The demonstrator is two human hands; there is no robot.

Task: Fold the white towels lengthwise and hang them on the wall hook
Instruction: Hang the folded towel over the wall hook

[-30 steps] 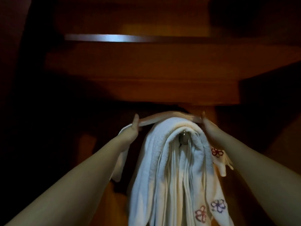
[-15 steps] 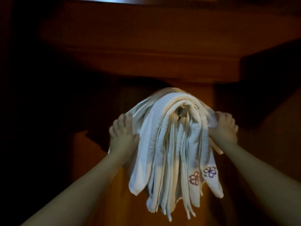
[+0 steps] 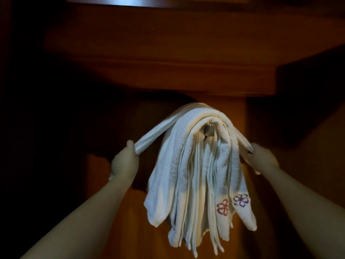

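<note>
Several white towels [image 3: 188,165] hang in a bunch over a small metal wall hook [image 3: 209,130], two of them with embroidered flowers near their lower ends. One folded white towel [image 3: 158,130] lies over the top of the bunch and stretches out to both sides. My left hand [image 3: 125,161] grips its left end, down and left of the hook. My right hand [image 3: 262,158] grips its right end, down and right of the hook. Both arms reach up from below.
The hook sits on a dark wooden panel [image 3: 233,116]. A thick wooden ledge [image 3: 168,71] juts out just above the towels. A bright strip [image 3: 121,1] runs along the top. Left and right sides are in deep shadow.
Both hands slid outward and down from the sides of the bunch, drawing the top towel's two ends taut over the hook.
</note>
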